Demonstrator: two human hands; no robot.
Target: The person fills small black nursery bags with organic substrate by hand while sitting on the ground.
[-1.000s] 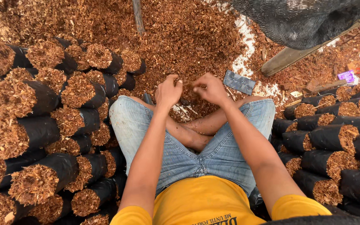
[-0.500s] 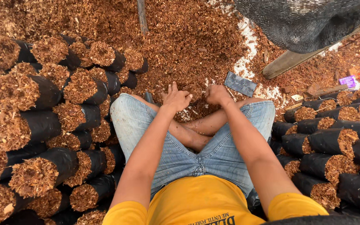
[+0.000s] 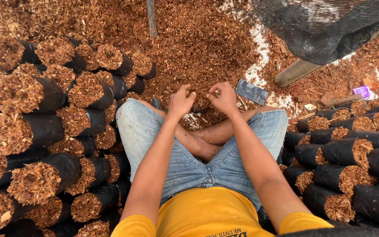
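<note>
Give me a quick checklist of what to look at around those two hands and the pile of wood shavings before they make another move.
1. Both hands in view: ok. The left hand and right hand are close together in front of the crossed legs.
2. Loose shavings in reach: ok. The shavings pile lies right ahead of the hands.
3. What the hands hold: cannot tell; fingers are curled over something hidden.
4. Spare bag nearby: ok. A flat black bag lies just right of the right hand.
5. Filled bags stacked clear of the arms: ok. Left stack and right stack flank the knees.
</note>
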